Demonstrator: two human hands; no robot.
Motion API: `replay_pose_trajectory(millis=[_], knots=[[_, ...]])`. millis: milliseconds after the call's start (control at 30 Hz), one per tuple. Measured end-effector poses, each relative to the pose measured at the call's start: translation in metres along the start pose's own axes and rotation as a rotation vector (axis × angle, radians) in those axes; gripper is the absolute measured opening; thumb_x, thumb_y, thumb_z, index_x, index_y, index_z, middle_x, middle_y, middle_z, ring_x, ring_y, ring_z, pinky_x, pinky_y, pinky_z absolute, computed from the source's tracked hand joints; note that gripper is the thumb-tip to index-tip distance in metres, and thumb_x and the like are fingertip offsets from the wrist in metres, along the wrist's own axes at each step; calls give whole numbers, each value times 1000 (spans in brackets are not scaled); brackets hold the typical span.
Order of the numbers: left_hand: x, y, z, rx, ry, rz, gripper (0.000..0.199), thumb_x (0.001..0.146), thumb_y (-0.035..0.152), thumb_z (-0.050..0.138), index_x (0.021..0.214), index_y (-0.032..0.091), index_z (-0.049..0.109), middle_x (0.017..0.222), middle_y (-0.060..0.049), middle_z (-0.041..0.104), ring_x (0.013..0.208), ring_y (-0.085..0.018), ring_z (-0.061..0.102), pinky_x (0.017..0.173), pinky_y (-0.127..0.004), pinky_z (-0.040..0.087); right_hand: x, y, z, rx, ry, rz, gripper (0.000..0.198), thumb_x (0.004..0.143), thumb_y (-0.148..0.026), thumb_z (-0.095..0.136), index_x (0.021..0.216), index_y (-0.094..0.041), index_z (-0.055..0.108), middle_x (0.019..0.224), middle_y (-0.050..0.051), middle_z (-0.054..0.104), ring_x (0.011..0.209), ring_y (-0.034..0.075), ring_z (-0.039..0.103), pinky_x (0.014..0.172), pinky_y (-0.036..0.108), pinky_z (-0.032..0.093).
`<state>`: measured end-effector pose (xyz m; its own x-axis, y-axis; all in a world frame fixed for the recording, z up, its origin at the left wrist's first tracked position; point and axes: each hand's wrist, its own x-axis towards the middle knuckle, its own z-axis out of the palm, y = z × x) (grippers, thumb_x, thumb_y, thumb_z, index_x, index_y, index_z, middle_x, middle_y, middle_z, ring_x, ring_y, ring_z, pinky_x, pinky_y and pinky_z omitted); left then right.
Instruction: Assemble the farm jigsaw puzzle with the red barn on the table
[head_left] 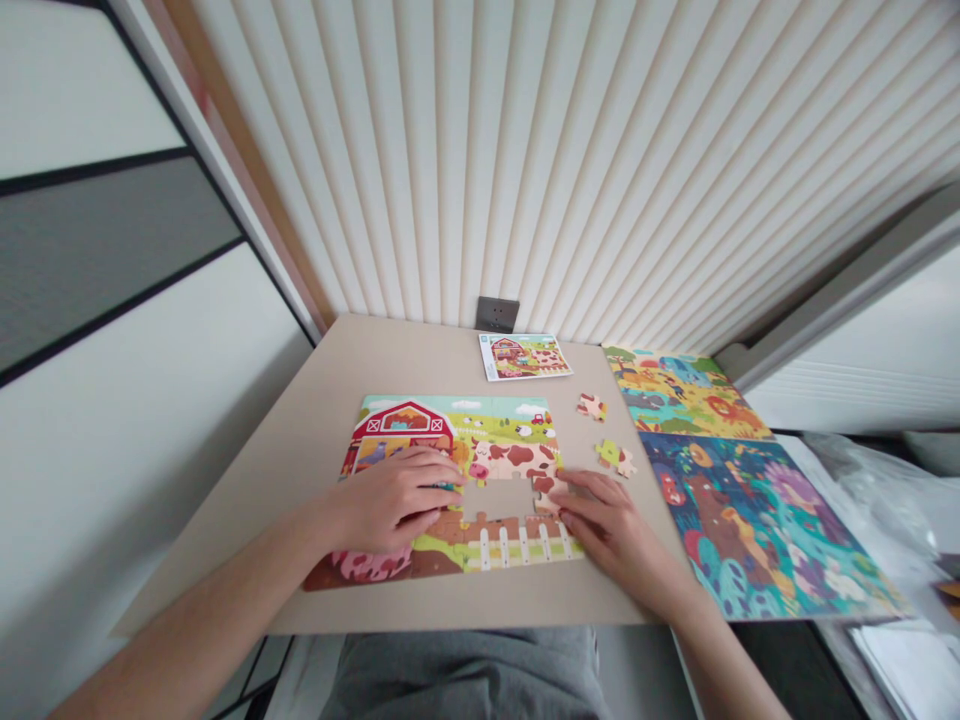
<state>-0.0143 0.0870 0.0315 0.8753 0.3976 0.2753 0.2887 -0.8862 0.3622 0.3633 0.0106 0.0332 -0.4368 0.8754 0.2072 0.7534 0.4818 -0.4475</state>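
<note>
A farm jigsaw puzzle [517,405] lies on the table, with a red barn at left, a cow at right and a white fence below. A gap showing bare tabletop runs through its middle right. My left hand [394,498] rests over the barn part, palm down, fingers stretched and slightly bent, holding nothing. At the gap's right end, my right hand [611,515] has its thumb and fingertips on a puzzle piece [546,492] with brown cow patches. Whether that piece is fully seated I cannot tell. Loose pieces lie to the right: a pinkish one [592,406] and a green-and-pink pair [609,453].
Behind the puzzle lies a reference picture card [529,357] of the farm. A black socket plate [497,314] is at the ribbed wall. On the right are a yellow animal puzzle [682,393] and a dark blue one [772,525], with clear plastic wrapping [874,490] beyond.
</note>
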Motion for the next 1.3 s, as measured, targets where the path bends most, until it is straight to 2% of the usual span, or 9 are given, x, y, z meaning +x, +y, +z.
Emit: replay_pose_trajectory(millis=[333, 600, 900, 1100, 1300], knots=[[0, -1, 2, -4, 2, 5, 33, 97, 16, 59, 126, 25, 72, 132, -8, 71, 129, -27, 61, 118, -50, 45, 1, 10, -3, 30, -18, 20, 28, 108, -30, 56, 129, -32, 75, 142, 8, 66, 133, 27, 61, 113, 51, 51], [-1, -3, 3, -11, 14, 18, 35, 97, 15, 59, 128, 25, 71, 133, -8, 71, 130, -27, 61, 119, -50, 44, 2, 8, -6, 65, 1, 16, 32, 109, -27, 51, 134, -30, 71, 140, 10, 68, 131, 26, 63, 111, 49, 54], [-1, -2, 3, -24, 29, 15, 36, 96, 15, 61, 128, 26, 72, 133, -7, 72, 130, -27, 62, 120, -49, 44, 0, -5, 10, 27, 102, -42, 34, 108, -24, 52, 137, -30, 69, 131, 11, 72, 120, 26, 69, 101, 46, 61], [-2, -2, 3, -8, 20, 16, 34, 96, 15, 61, 127, 25, 72, 134, -8, 71, 130, -27, 61, 119, -50, 45, 1, -17, 23, -24, 45, -120, 35, 106, -18, 55, 136, -30, 68, 132, 10, 71, 128, 27, 65, 106, 48, 58], [0, 0, 2, -22, 34, 14, 35, 95, 14, 62, 126, 25, 72, 132, -8, 72, 129, -27, 62, 118, -50, 46, 11, -24, 26, -61, 55, -144, 30, 106, -18, 57, 129, -28, 71, 130, 11, 72, 129, 28, 65, 103, 49, 59]])
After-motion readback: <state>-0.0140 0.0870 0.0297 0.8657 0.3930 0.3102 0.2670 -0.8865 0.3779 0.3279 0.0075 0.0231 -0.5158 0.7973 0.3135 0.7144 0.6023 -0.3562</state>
